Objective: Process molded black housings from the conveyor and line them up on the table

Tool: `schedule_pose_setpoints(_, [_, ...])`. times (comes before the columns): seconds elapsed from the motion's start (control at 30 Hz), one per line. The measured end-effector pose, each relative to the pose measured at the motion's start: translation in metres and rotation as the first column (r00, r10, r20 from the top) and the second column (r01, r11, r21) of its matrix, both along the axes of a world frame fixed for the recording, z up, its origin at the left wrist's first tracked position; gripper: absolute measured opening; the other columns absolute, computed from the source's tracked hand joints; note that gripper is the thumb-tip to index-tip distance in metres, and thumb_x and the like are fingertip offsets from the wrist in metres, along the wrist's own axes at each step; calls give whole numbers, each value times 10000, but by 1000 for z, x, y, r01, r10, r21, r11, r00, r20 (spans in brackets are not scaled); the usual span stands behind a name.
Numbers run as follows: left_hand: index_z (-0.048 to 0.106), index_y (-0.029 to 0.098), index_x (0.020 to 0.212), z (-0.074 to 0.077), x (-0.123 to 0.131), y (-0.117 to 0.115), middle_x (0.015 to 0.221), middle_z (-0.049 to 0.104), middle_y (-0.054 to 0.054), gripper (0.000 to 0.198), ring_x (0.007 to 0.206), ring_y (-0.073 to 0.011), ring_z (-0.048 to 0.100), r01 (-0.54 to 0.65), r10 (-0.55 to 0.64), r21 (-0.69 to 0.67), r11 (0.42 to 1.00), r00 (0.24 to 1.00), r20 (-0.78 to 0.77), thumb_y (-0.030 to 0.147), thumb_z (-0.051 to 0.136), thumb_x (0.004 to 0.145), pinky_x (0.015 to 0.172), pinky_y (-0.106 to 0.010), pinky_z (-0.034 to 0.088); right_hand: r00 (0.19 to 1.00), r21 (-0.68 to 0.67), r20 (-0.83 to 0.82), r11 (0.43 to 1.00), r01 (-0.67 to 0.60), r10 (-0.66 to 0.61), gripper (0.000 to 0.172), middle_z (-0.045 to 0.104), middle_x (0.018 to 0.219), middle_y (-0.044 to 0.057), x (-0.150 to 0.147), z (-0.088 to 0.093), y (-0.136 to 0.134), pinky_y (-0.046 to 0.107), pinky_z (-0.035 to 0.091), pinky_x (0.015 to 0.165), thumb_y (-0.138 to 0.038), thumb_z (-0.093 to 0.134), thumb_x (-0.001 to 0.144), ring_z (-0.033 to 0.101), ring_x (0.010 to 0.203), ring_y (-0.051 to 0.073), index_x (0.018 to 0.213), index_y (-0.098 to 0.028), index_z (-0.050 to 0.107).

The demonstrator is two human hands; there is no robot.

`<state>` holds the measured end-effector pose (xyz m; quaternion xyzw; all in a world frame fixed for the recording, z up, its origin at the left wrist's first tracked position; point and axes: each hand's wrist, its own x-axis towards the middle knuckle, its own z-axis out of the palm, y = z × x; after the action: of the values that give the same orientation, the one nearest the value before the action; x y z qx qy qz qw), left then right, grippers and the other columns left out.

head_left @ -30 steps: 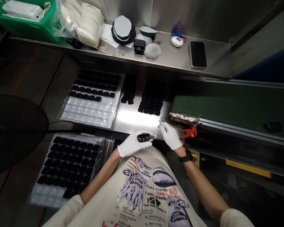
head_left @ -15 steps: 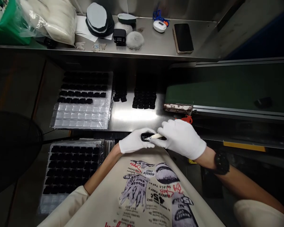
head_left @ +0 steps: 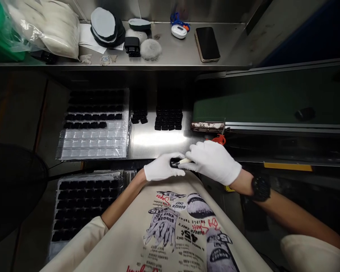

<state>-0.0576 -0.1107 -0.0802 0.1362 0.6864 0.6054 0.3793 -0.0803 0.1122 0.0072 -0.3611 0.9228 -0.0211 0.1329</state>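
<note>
Both my hands wear white gloves and meet at the near edge of the steel bench (head_left: 158, 141). My left hand (head_left: 163, 170) is closed around a small black oval part (head_left: 175, 162). My right hand (head_left: 214, 161) pinches a thin pale tool (head_left: 185, 161) whose tip rests against that black part. A black watch (head_left: 260, 187) is on my right wrist.
A clear blister tray (head_left: 93, 138), part filled with black parts, lies at left; a fuller tray (head_left: 85, 202) sits lower. Loose black parts (head_left: 168, 119) are stacked mid-bench. A green conveyor belt (head_left: 272, 102) runs right. The shelf holds a phone (head_left: 206, 43), pads and a bag. A fan (head_left: 11, 192) stands left.
My right hand has moved from the bench edge near the red object over to my left hand, and the tool tip now touches the black part. The view has shifted slightly.
</note>
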Motion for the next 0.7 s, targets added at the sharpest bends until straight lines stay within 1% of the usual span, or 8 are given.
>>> schedule_pose_setpoints(0.1, [798, 205, 1184, -3, 3, 8, 1161, 813, -63, 341, 1042, -248, 732, -83, 84, 21, 996, 996, -30, 331, 874, 876, 972, -413, 576, 996, 5, -8, 996, 89, -89, 598, 758, 808, 79, 4, -6, 4, 376, 258, 664, -686, 553, 1112, 637, 748, 217, 885, -196, 811])
schedule_pose_setpoints(0.27, [803, 193, 1237, -6, 8, 25, 1136, 835, -65, 374, 1012, -246, 751, -160, 160, -4, 987, 987, -21, 294, 860, 882, 937, -404, 600, 982, -26, -11, 981, 190, -190, 615, 752, 789, 54, 14, -23, 17, 374, 237, 667, -707, 532, 1110, 611, 732, 210, 858, -219, 808])
schedule_pose_setpoints(0.37, [812, 183, 1204, -8, 11, 34, 1141, 842, -66, 344, 1026, -250, 755, -179, 178, -15, 984, 983, -35, 270, 865, 876, 949, -401, 598, 976, -58, -16, 975, 215, -216, 664, 741, 777, 49, 20, -37, 28, 369, 242, 677, -731, 492, 1117, 585, 714, 194, 821, -215, 788])
schedule_pose_setpoints(0.5, [816, 196, 1205, -13, 17, 46, 1158, 847, -53, 335, 1045, -252, 762, -187, 187, -38, 982, 982, -20, 262, 859, 880, 954, -398, 600, 975, -79, 8, 972, 221, -221, 705, 739, 768, 39, 27, -52, 41, 362, 242, 685, -740, 443, 1130, 568, 695, 180, 801, -212, 776])
schedule_pose_setpoints(0.6, [817, 199, 1188, -16, 21, 52, 1157, 847, -53, 322, 1052, -251, 769, -216, 215, -51, 975, 976, -15, 248, 854, 871, 961, -398, 608, 973, -79, 29, 970, 231, -229, 706, 749, 780, 35, 29, -59, 46, 358, 241, 685, -753, 447, 1123, 574, 695, 179, 821, -218, 793])
schedule_pose_setpoints(0.7, [814, 198, 1167, -17, 24, 56, 1148, 847, -55, 313, 1039, -245, 772, -238, 239, -67, 969, 971, -3, 211, 839, 856, 960, -395, 619, 972, -79, 58, 969, 234, -229, 691, 764, 797, 36, 29, -62, 48, 350, 264, 696, -784, 498, 1090, 604, 725, 183, 834, -222, 808])
